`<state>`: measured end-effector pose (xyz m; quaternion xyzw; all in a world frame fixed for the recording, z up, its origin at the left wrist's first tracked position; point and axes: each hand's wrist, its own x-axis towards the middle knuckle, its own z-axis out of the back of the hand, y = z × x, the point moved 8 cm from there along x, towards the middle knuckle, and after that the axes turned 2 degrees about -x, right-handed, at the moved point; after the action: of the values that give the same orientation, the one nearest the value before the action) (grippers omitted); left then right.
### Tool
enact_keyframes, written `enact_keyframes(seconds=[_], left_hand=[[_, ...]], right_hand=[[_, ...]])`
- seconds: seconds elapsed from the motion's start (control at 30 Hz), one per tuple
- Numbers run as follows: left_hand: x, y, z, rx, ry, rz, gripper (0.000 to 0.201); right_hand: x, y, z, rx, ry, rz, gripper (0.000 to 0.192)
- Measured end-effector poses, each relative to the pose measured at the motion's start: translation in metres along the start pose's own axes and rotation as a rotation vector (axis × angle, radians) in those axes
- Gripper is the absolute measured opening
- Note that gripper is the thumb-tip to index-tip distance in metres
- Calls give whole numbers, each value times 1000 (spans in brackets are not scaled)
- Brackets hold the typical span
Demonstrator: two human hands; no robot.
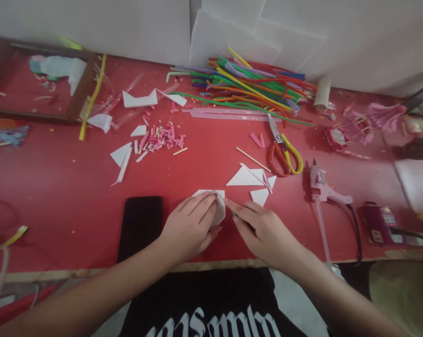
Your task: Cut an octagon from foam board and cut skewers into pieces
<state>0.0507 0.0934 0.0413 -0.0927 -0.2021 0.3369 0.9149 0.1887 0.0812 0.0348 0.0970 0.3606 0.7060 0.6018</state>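
Black shirt (214, 288) with white lettering is nearest to the camera; before it, the white piece (220, 213) lies flat on the red table (204, 159), near the front edge. The step in hand seems to be careful work along the right edge of this piece, and the next move calls for a steady hold. Palm down, the left hand (193, 220) covers most of it, with fingers rather straight, not gripping. From the other side, the right hand (262, 229) points its index finger to the edge, while other fingers are curled around a green object (234, 214), mostly hidden. Just beyond are white scraps (248, 177); a black phone (141, 224) is beside the left hand, scissors (279, 140) and a glue gun (318, 180) are farther right
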Motion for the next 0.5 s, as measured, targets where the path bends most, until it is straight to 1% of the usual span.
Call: enact_keyframes(seconds=[0.3, 0.5], left_hand=[[0, 0, 1, -8, -3, 13, 39], [1, 0, 2, -12, -6, 12, 39]], right_hand=[[0, 1, 2, -12, 10, -36, 47], [0, 0, 1, 7, 7, -24, 48]])
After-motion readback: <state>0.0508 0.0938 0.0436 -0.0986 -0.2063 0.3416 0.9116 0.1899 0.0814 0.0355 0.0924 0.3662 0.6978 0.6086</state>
